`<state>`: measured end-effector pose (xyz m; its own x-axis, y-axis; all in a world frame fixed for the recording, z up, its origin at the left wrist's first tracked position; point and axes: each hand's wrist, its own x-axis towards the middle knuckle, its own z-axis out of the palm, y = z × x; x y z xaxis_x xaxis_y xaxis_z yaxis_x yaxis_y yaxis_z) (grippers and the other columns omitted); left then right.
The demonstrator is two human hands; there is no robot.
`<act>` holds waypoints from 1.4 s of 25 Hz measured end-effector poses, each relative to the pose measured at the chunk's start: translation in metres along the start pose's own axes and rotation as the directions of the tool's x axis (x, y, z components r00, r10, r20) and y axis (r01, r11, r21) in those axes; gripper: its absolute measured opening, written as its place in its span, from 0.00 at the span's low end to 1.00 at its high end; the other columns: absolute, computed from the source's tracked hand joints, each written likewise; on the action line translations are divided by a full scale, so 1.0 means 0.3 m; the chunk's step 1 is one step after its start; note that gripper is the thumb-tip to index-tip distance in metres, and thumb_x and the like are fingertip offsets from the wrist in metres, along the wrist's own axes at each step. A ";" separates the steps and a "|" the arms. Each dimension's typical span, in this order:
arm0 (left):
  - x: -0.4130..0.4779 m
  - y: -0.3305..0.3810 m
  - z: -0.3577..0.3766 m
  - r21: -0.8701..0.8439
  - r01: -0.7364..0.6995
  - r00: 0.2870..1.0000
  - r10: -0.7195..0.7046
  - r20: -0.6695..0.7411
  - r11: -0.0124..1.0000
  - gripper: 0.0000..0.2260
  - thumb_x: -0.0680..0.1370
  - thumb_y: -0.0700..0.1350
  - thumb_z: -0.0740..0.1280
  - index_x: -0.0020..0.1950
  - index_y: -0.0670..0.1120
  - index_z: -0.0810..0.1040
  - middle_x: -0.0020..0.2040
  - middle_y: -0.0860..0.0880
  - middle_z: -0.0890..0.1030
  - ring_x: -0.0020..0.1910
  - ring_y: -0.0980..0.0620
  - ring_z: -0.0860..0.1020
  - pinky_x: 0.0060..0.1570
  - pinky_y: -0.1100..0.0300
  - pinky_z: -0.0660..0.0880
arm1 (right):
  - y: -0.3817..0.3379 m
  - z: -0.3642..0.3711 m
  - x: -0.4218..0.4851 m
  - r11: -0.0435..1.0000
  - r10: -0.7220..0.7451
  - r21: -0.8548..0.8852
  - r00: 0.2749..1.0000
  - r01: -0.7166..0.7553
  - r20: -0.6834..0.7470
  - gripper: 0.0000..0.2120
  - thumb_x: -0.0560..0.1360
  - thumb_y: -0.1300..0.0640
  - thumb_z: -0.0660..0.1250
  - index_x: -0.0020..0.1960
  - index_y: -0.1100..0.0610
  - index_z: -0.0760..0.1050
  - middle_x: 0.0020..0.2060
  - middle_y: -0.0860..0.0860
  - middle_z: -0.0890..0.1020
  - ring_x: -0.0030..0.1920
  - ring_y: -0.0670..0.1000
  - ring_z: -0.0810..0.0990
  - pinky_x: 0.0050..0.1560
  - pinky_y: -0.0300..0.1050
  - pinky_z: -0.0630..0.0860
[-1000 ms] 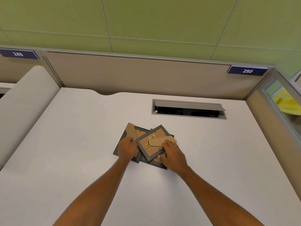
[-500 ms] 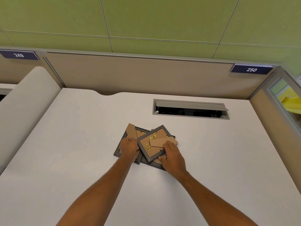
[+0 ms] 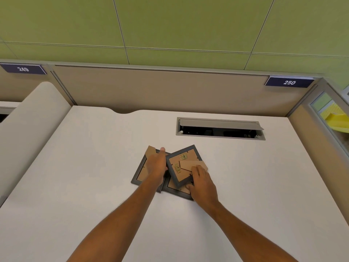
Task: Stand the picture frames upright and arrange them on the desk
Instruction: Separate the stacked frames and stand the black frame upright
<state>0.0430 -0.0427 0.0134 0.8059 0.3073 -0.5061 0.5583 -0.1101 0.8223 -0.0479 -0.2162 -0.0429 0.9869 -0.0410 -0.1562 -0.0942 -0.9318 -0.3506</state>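
Three dark grey picture frames lie face down in an overlapping pile on the white desk [image 3: 94, 167], their brown cardboard backs up. The top frame [image 3: 179, 164] is tilted, its near-left corner raised, with brass clips and a folded-out stand [image 3: 198, 164] showing. My right hand [image 3: 203, 183] grips its near right corner. My left hand [image 3: 157, 164] lies flat on the left frame [image 3: 140, 174], fingers extended toward its cardboard stand [image 3: 151, 150]. The bottom frame [image 3: 177, 189] shows only at the near edge.
A cable tray [image 3: 220, 128] with its grey lid raised is sunk into the desk behind the pile. Beige partition panels [image 3: 170, 89] close off the back and right; labels read 249 and 250. A yellow object [image 3: 336, 118] sits beyond the right partition.
My right hand has lifted and turned the top frame, raising its near-left side. My left hand has slid forward over the left frame with fingers stretched out.
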 end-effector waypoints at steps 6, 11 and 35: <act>-0.003 -0.004 -0.009 0.104 -0.064 0.998 0.061 0.036 0.992 0.18 0.85 0.54 0.69 0.45 0.42 0.85 0.44 0.45 0.89 0.44 0.48 0.89 0.38 0.59 0.85 | 0.019 -0.027 -0.002 0.996 -0.059 -0.066 0.993 0.052 -0.105 0.27 0.82 0.52 0.70 0.78 0.56 0.70 0.77 0.55 0.74 0.75 0.59 0.73 0.73 0.52 0.77; -0.007 0.016 0.003 -0.044 0.070 0.995 -0.067 0.069 0.997 0.12 0.84 0.50 0.72 0.50 0.40 0.84 0.45 0.41 0.89 0.42 0.47 0.89 0.49 0.50 0.88 | 0.073 -0.051 -0.018 0.972 -0.236 -0.105 0.908 0.212 -0.347 0.27 0.72 0.68 0.80 0.70 0.66 0.81 0.67 0.63 0.84 0.66 0.65 0.85 0.57 0.60 0.87; -0.157 0.122 0.051 -0.104 -0.084 0.871 0.123 0.476 0.991 0.24 0.85 0.69 0.54 0.62 0.56 0.82 0.60 0.49 0.86 0.60 0.47 0.85 0.66 0.43 0.82 | 0.077 -0.373 0.006 0.583 0.175 0.812 0.976 0.002 -0.128 0.13 0.82 0.55 0.72 0.66 0.48 0.77 0.61 0.47 0.84 0.62 0.51 0.84 0.48 0.37 0.85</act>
<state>0.0284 -0.0757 0.0632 0.8643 -0.1961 -0.4632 0.4655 -0.0369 0.8843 -0.0336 -0.2781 0.0519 0.9638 -0.2490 -0.0958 -0.1597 -0.2506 -0.9548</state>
